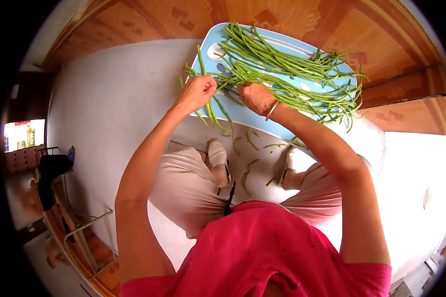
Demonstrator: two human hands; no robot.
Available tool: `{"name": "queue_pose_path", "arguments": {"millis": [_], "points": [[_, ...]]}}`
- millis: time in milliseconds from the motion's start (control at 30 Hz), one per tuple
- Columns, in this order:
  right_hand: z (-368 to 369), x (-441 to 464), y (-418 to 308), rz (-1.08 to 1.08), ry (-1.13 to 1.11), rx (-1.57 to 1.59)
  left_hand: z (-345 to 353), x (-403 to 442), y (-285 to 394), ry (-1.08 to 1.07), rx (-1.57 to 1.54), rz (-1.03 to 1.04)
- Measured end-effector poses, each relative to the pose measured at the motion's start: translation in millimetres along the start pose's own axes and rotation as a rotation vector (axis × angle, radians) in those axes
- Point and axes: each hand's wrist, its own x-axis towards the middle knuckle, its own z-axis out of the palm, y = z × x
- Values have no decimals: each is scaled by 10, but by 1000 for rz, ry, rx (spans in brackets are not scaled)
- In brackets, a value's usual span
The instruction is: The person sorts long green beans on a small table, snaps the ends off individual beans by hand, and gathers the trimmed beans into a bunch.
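Observation:
Long green beans [277,58] lie in bundles across a light blue table [275,126] with a white edge. At the table's left part my left hand [198,93] is closed with bent fingers on green beans, and several bean lengths hang around it over the edge. Just to its right, my right hand [256,98], with a bracelet at the wrist, is closed over the near bundle, its fingertips partly hidden. A small gap separates the two hands.
Bean pieces [248,177] lie scattered on the pale floor [109,99] between my shoes [218,157]. Patterned wooden panels [381,49] stand behind the table. A metal-framed rack [86,227] is at the lower left.

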Motion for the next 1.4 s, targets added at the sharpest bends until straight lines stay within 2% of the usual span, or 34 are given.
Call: {"name": "queue_pose_path", "arguments": {"millis": [100,267,367,500,567,800,967,1067,1200,1400], "points": [[-325,-125,275,33,-56,-120,70,-40,-97,-46,24,-1],[-779,-463,795,154,-54,-278,-174,-65,553,10,-122,59],[-795,-620,949,201,-38,-289,-274,-176,937,18,-127,162],[-695,-654,919,274,-31,-174,-321,-266,1232,72,-294,169],[-612,-600,906,294,-61,-122,-297,-292,1259,110,-414,191],[-495,-470,834,75,-5,-88,-246,-171,1082,273,-590,73],[-379,-355,872,182,129,-138,-431,-66,1099,383,-679,59],[-365,-320,936,222,53,-129,-426,-35,1109,372,-709,53],[-534,-247,916,250,-20,48,-396,-10,1094,327,-758,51],[-1125,-241,666,288,83,483,-356,21,1072,280,-802,-25]]}}
